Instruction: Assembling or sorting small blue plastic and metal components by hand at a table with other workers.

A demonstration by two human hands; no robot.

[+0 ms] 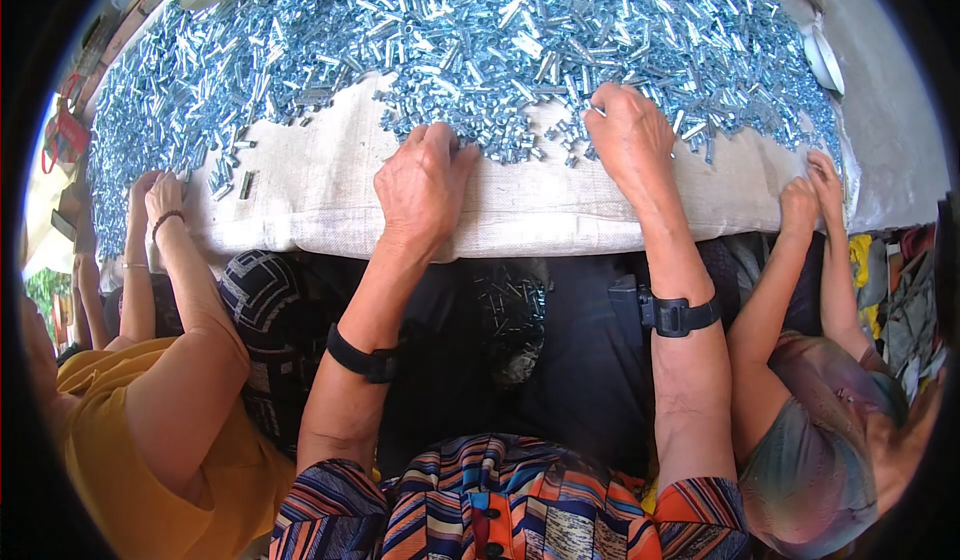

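Note:
A thick spread of small, shiny bluish-silver metal pieces [520, 35], many of them short tubes, covers the far part of a pale woven cloth [330, 200]. At the near edge of the heap, left of centre, my left hand [425, 185] is closed, knuckles up. Its fingertips are hidden from me, so whatever they grip does not show. My right hand [632, 140], also closed with bent fingers, rests against the pieces farther right. A bright bit shows by its fingers, too small to name. Between both hands lies a cluster of short loose pieces [510, 140].
A person in a yellow top [190, 460] works at the left, another in a patterned sleeve [810, 460] at the right, hands by the heap. Below the cloth's edge, between my legs, a dark container or bag [512, 325] holds metal pieces. Black bands circle my forearms.

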